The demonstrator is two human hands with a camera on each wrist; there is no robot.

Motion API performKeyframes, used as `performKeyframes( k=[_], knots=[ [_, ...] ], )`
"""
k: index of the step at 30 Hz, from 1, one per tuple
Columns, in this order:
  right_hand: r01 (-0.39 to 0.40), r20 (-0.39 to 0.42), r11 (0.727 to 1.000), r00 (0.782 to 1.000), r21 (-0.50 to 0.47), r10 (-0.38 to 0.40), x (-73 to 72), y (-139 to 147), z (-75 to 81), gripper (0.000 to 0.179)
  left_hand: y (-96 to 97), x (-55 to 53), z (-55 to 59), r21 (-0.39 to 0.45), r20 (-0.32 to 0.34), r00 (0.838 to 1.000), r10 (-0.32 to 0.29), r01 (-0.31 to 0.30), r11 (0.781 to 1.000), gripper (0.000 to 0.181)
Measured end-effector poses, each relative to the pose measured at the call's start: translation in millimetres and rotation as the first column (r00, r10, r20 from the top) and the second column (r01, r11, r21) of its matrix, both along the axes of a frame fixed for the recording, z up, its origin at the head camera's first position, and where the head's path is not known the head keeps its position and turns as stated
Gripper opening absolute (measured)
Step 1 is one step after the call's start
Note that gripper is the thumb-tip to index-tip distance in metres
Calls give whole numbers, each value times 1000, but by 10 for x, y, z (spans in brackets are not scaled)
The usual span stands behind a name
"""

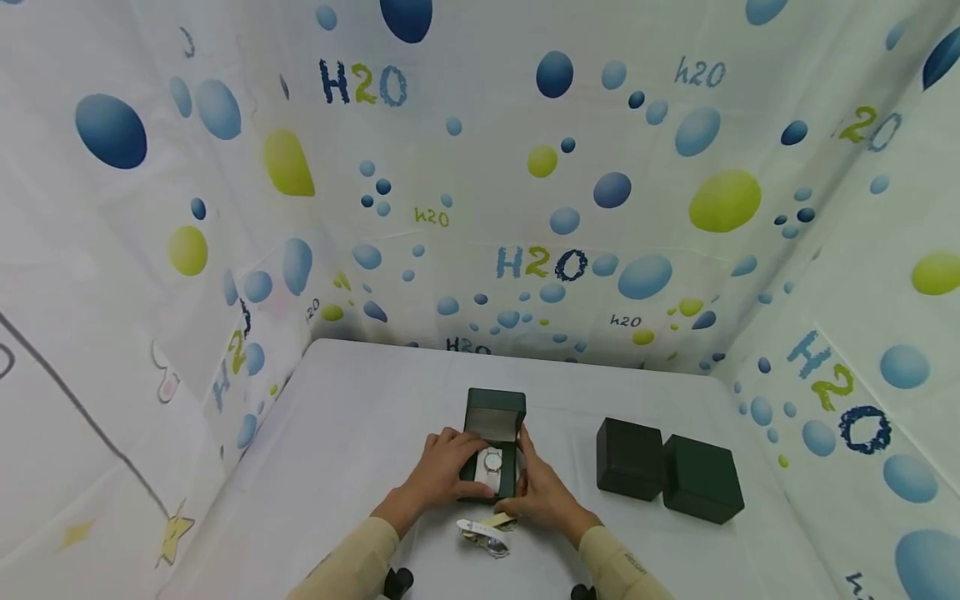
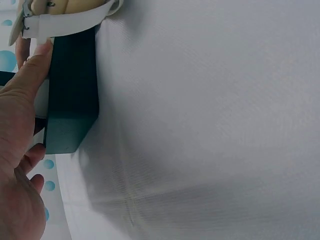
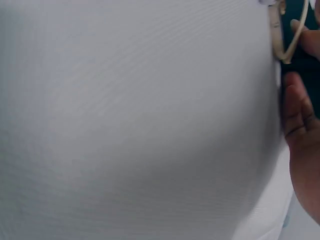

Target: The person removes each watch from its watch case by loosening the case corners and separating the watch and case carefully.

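Observation:
A dark green watch box [image 1: 496, 403] stands on the table with its lid raised. Inside lies a wristwatch [image 1: 492, 462] with a round pale dial and white strap. My left hand [image 1: 444, 468] reaches over the box's left side, thumb and fingers gripping the watch at its lower and upper ends. The right hand [image 1: 546, 493] holds the box from the right, fingers along its side, thumb at the front corner. In front of the box lies a second watch [image 1: 483, 535] with a white strap, its buckle end [image 2: 37, 25] close in the left wrist view.
Two closed dark boxes stand side by side to the right: a blackish one [image 1: 630, 460] and a green one [image 1: 702, 478]. The white table [image 1: 360, 400] is surrounded by a white curtain [image 1: 480, 183] with blue and lime drops.

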State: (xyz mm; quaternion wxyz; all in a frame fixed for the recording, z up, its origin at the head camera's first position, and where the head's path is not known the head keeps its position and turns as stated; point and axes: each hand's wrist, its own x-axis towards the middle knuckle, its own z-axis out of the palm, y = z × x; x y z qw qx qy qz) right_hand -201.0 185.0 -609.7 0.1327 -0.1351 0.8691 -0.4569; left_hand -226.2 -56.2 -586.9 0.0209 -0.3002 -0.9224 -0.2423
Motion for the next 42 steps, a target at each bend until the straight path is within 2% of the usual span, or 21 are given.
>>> performKeyframes(
  k=[3, 6, 11, 13, 15, 19, 26, 32, 39, 42],
  knots=[
    [6, -48, 1000, 999, 19, -5, 33, 12, 32, 134, 3, 12, -15, 6, -13, 1000, 3, -3, 1000, 78],
    [30, -135, 999, 990, 27, -27, 79, 8, 49, 119, 0, 22, -40, 8, -43, 999, 1, -1, 1000, 78],
    [57, -324, 998, 945, 39, -41, 119, -19, 46, 91, 0, 31, -66, 9, -99, 995, -3, 4, 1000, 77],
    [36, -371, 998, 928, 51, -15, 114, -28, 41, 87, 4, 33, -70, 13, -110, 994, -3, 4, 1000, 76],
    [7, -388, 997, 921, 74, 23, 103, -32, 40, 85, 6, 38, -73, 21, -116, 993, -3, 6, 1000, 76],
    [-46, -363, 996, 929, 82, 73, 79, -20, 36, 84, -1, 48, -88, 33, -118, 993, -8, 12, 999, 75],
    [-76, -239, 997, 968, 4, 75, 64, 17, 42, 90, -27, 61, -115, 54, -79, 997, -16, 21, 998, 78],
    [-44, -207, 998, 977, 47, 53, 60, 6, 43, 95, -40, 72, -91, 72, -46, 999, -25, 28, 997, 76],
    [0, -171, 995, 985, 101, 17, 48, -30, 86, 100, -23, 80, -18, 177, 30, 999, -23, 17, 984, 73],
    [2, -177, 996, 984, 92, 14, 48, -26, 91, 103, 14, 80, -9, 182, 57, 998, -40, 29, 983, 73]
  ],
)
